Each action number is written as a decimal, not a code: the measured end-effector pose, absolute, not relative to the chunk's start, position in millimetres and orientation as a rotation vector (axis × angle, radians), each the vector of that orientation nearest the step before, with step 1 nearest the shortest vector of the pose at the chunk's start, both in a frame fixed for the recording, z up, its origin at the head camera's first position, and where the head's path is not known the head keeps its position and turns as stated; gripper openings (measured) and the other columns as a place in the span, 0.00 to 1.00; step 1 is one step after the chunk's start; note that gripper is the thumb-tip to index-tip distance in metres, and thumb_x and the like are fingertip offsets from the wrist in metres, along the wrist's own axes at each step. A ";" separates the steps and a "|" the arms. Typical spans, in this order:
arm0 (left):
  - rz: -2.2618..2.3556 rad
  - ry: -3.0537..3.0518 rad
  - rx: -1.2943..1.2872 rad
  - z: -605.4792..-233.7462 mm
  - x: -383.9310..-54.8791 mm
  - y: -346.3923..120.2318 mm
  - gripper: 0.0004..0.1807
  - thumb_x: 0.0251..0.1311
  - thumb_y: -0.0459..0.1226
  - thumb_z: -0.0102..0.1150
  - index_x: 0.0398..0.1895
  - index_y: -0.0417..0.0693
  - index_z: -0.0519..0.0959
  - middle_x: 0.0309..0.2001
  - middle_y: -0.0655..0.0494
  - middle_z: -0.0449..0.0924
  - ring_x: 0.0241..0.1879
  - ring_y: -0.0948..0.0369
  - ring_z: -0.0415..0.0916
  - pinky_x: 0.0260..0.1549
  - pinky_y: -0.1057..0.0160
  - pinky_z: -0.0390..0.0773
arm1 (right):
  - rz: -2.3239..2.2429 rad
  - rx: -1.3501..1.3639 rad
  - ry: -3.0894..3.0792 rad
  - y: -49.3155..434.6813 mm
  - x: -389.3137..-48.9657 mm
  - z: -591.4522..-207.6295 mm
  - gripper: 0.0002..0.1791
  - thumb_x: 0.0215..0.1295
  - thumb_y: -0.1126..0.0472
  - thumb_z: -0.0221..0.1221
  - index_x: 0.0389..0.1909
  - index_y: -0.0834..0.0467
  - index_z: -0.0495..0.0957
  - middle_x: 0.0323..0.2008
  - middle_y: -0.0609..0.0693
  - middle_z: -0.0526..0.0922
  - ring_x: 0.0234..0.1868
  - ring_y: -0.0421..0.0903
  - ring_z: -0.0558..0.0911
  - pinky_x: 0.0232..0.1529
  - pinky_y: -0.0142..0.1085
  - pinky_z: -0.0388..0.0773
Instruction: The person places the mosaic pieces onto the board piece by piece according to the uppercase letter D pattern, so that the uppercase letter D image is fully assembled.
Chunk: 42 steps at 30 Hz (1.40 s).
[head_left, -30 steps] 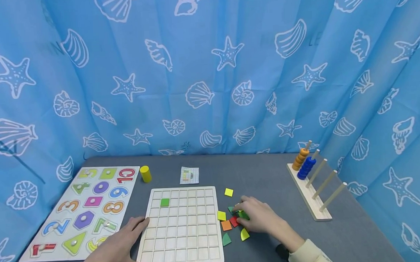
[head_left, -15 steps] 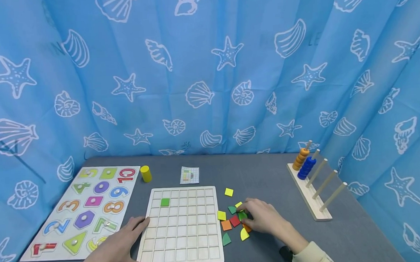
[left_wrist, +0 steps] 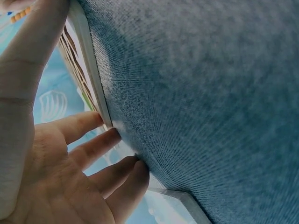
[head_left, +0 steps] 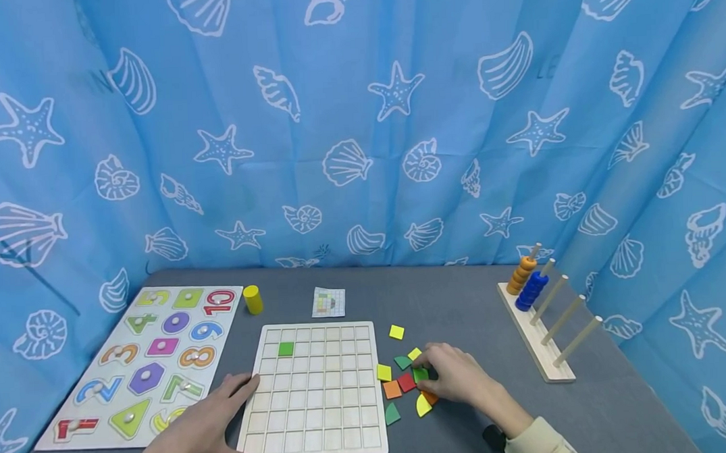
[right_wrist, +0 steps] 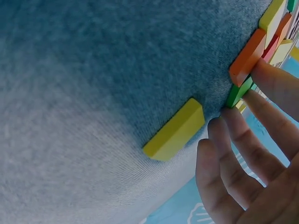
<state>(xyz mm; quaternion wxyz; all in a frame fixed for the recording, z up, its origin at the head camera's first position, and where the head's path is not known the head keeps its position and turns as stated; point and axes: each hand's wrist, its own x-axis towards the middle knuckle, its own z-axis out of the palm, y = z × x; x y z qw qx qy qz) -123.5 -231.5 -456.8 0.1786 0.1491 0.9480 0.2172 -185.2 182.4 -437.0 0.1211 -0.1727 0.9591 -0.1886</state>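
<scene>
In the head view my left hand [head_left: 204, 426] rests along the left side of a pale wooden grid board [head_left: 311, 421], thumb and fingers spread against its edge. One green square tile [head_left: 286, 349] sits in the board's upper left. Right of the board, my right hand [head_left: 457, 378] reaches into a loose group of tiles. Its thumb and index fingertip lie at either side of a green tile [head_left: 420, 374], which stays low on the table. An orange tile [right_wrist: 247, 56] touches the thumb in the right wrist view. A yellow tile [right_wrist: 175, 130] lies apart from those fingers.
A number puzzle board [head_left: 162, 370] lies at left, with a yellow cylinder [head_left: 253, 299] beside its far corner. Behind the grid stands a small pattern card [head_left: 328, 302]. A wooden peg stand [head_left: 534, 330] with orange and blue rings is at right. Red [head_left: 407, 381] and several other tiles lie close together.
My right hand has shifted slightly right, uncovering more of the red, yellow and orange tiles, then stays at the green tile. The left hand keeps its place on the board.
</scene>
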 end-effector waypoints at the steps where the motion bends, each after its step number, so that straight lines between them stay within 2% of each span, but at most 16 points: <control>1: 0.613 2.680 0.418 -456.6 -123.6 -231.4 0.73 0.28 0.68 0.80 0.78 0.41 0.61 0.75 0.38 0.62 0.74 0.26 0.56 0.62 0.27 0.68 | -0.550 -0.514 2.799 182.5 -185.0 -436.7 0.14 0.55 0.63 0.75 0.43 0.59 0.89 0.36 0.47 0.83 0.35 0.43 0.74 0.31 0.40 0.75; 8: 0.598 2.703 0.439 -455.9 -123.4 -231.7 0.72 0.27 0.69 0.80 0.77 0.41 0.62 0.75 0.38 0.63 0.74 0.27 0.57 0.62 0.27 0.68 | -0.521 -0.588 2.809 183.0 -184.1 -435.8 0.11 0.57 0.64 0.72 0.43 0.58 0.90 0.33 0.46 0.79 0.31 0.42 0.70 0.25 0.34 0.65; 24: 0.600 2.734 0.453 -456.3 -120.5 -230.3 0.73 0.27 0.70 0.79 0.76 0.39 0.63 0.74 0.38 0.64 0.74 0.27 0.57 0.63 0.29 0.69 | -0.529 -0.580 2.822 171.0 -181.0 -430.9 0.13 0.58 0.59 0.73 0.44 0.58 0.89 0.37 0.48 0.82 0.32 0.42 0.73 0.26 0.34 0.70; 32: 0.570 2.760 0.491 -457.4 -120.1 -229.5 0.73 0.28 0.71 0.78 0.76 0.39 0.63 0.73 0.38 0.64 0.73 0.26 0.58 0.62 0.29 0.70 | -0.560 -0.677 2.837 164.4 -180.4 -432.4 0.13 0.60 0.57 0.71 0.45 0.56 0.89 0.32 0.45 0.79 0.26 0.39 0.68 0.21 0.30 0.61; 42: 0.591 2.757 0.483 -460.3 -119.9 -229.5 0.72 0.27 0.71 0.78 0.75 0.39 0.64 0.73 0.38 0.65 0.73 0.25 0.58 0.62 0.28 0.69 | -0.653 -0.832 2.840 146.9 -182.2 -432.5 0.10 0.62 0.59 0.70 0.44 0.56 0.90 0.32 0.45 0.80 0.25 0.35 0.66 0.18 0.29 0.61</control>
